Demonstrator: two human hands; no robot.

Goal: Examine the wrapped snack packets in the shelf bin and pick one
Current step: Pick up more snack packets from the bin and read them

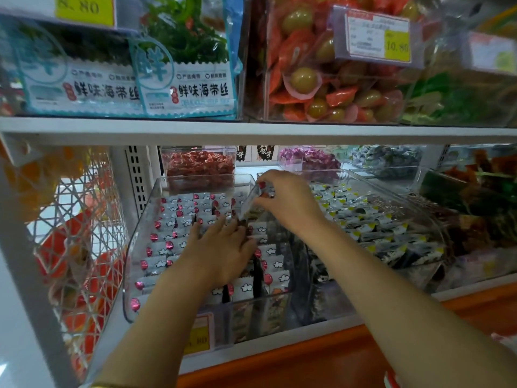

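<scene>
The picked packet [256,198] is a small, narrow pouch of glossy silver-white film with a shiny pink-red balloon mark near its top end. It hangs tilted over the back middle of the bin, top at one o'clock and bottom at seven o'clock. The right hand [286,201] pinches its top end between curled fingers and thumb, knuckles up.

At seven o'clock from it, the left hand [221,249] lies palm down on the packets [167,237] in the bin, fingers straight and slightly spread, gripping nothing. These packets stand on edge in tight rows, each with the same crinkly silver film, a white cloud and a pink foil balloon. Darker printed ones show in the row nearest the front.

The bin [133,242] is clear hard plastic with rounded corners and sloping sides. A yellow price tag [200,338] in a clear holder sits on its front at six o'clock.

At three o'clock, touching it, a second clear bin [436,217] holds dark packets with white and yellow corners. At twelve o'clock stands a clear box of red-wrapped sweets [199,163], and at one o'clock one of purple-wrapped sweets [309,158]. At nine o'clock hangs a white wire basket [79,217] with a diamond mesh.

A white shelf board [251,130] runs above. On it lie glossy blue-edged seaweed bags [186,68] at eleven o'clock and, at one o'clock, a clear box of orange packets [313,82] with round green shapes.
</scene>
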